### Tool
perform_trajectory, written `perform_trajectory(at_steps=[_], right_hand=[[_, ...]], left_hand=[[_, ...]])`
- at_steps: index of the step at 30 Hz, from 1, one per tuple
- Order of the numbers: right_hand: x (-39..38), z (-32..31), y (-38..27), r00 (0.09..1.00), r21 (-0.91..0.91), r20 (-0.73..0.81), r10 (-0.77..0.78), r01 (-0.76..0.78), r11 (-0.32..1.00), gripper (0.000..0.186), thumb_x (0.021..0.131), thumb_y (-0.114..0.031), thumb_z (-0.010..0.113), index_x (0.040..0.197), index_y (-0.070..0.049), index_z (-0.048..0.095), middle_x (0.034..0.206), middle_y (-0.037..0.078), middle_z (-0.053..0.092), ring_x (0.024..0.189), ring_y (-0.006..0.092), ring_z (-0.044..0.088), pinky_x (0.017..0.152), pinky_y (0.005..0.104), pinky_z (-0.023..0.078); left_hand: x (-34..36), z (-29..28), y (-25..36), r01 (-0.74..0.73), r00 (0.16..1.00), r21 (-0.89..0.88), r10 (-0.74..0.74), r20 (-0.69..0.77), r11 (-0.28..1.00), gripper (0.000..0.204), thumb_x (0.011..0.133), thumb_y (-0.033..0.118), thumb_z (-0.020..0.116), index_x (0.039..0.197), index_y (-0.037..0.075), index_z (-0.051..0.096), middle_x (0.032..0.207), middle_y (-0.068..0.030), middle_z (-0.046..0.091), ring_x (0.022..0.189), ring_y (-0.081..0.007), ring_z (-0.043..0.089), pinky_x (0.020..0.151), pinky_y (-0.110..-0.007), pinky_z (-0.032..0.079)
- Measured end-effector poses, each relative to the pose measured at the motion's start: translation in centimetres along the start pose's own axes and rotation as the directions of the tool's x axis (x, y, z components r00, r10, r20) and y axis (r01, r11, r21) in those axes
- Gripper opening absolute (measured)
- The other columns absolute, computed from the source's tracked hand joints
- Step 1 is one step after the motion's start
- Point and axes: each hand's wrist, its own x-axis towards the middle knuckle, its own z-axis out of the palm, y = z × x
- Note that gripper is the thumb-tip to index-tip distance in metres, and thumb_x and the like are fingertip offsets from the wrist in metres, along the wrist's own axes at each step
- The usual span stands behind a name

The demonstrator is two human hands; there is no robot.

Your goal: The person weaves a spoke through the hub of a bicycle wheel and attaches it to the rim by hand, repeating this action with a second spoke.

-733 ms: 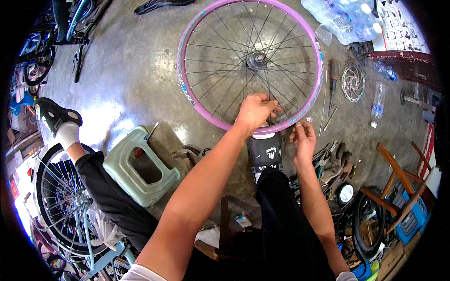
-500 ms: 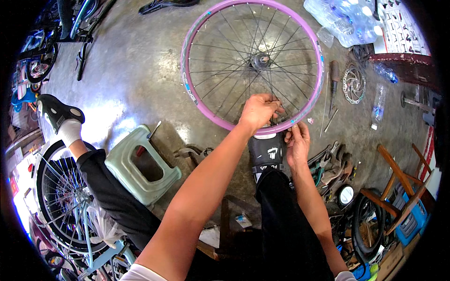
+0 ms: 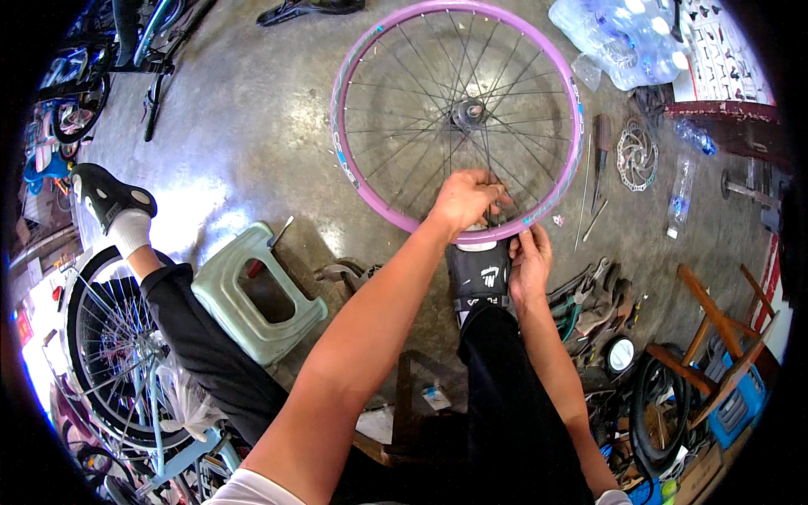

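A purple bicycle wheel rim [image 3: 389, 210] with black spokes and a hub [image 3: 468, 114] is in front of me, its near edge at my shoe [image 3: 481, 273]. My left hand [image 3: 471, 200] reaches over that edge. Its fingers are curled together around a spoke just inside the rim. Just outside the rim, my right hand [image 3: 530, 265] is closed, with thumb and fingertips pressed up against the rim's outer side. Whatever sits between those right fingertips is hidden.
To the right lie a screwdriver [image 3: 600, 156], a brake disc [image 3: 637, 155], a plastic bottle [image 3: 680, 195] and several hand tools [image 3: 581, 295]. A pale green stool [image 3: 231, 316] stands at left. Wrapped water bottles [image 3: 623, 42] are at far right, a black saddle [image 3: 310, 8] at the top.
My right fingers have drawn closer together at the rim and shifted slightly. My left hand stays at the same spoke. The whole view has moved a little.
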Motion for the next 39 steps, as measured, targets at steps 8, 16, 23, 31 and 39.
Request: perform_trajectory(at_steps=[8, 16, 23, 31, 39], right_hand=[[0.4, -0.5, 0.5, 0.998, -0.151, -0.013, -0.055, 0.053, 0.987, 0.023, 0.098, -0.01, 0.07, 0.119, 0.0, 0.067, 0.089, 0.001, 0.065, 0.069, 0.0086, 0.056, 0.059, 0.0241, 0.043], [0.4, -0.6, 0.8, 0.989, -0.232, -0.023, -0.144, 0.135, 0.963, 0.021, 0.097, -0.008, 0.072, 0.116, 0.001, 0.069, 0.087, 0.001, 0.065, 0.068, 0.0086, 0.055, 0.06, 0.0236, 0.043], [0.3, 0.0, 0.6, 0.999, 0.003, -0.027, -0.047, 0.047, 0.999, 0.02, 0.097, -0.007, 0.071, 0.116, 0.001, 0.068, 0.088, 0.001, 0.065, 0.07, 0.0093, 0.054, 0.06, 0.0247, 0.043], [0.7, -0.9, 0.6, 0.995, -0.209, -0.007, -0.1, 0.097, 0.973, 0.019, 0.096, -0.005, 0.071, 0.114, 0.0, 0.069, 0.088, 0.001, 0.064, 0.072, 0.0091, 0.055, 0.061, 0.0247, 0.044], [1.0, -1.2, 0.1, 0.996, -0.125, 0.048, -0.072, 0.077, 0.989, 0.016, 0.095, -0.005, 0.072, 0.111, -0.002, 0.069, 0.086, 0.001, 0.065, 0.071, 0.0091, 0.055, 0.061, 0.0252, 0.044]], left_hand=[[0.3, 0.1, 0.0, 0.018, 1.0, 0.009, -0.018, 0.012, 1.0, 0.022, 0.097, 0.017, 0.062, 0.111, 0.002, 0.069, 0.103, -0.0054, 0.077, 0.079, -0.011, 0.064, 0.061, -0.028, 0.054], [0.1, -0.2, -0.1, 0.026, 0.999, -0.001, -0.026, 0.029, 1.0, 0.02, 0.097, 0.016, 0.063, 0.11, 0.002, 0.07, 0.103, -0.005, 0.077, 0.077, -0.0094, 0.063, 0.058, -0.027, 0.054], [0.1, -0.2, -0.2, 0.008, 0.999, -0.022, -0.007, 0.04, 1.0, 0.02, 0.097, 0.016, 0.063, 0.111, 0.002, 0.069, 0.102, -0.0057, 0.078, 0.076, -0.0096, 0.063, 0.059, -0.027, 0.056], [0.0, -0.3, 0.0, 0.013, 1.0, 0.02, -0.013, 0.028, 1.0, 0.02, 0.096, 0.018, 0.064, 0.109, 0.003, 0.071, 0.101, -0.0035, 0.078, 0.077, -0.0087, 0.064, 0.059, -0.027, 0.055], [0.0, -0.4, -0.1, 0.02, 0.999, 0.011, -0.02, 0.045, 1.0, 0.02, 0.097, 0.019, 0.064, 0.109, 0.005, 0.071, 0.101, -0.0027, 0.079, 0.078, -0.0082, 0.064, 0.059, -0.027, 0.055]])
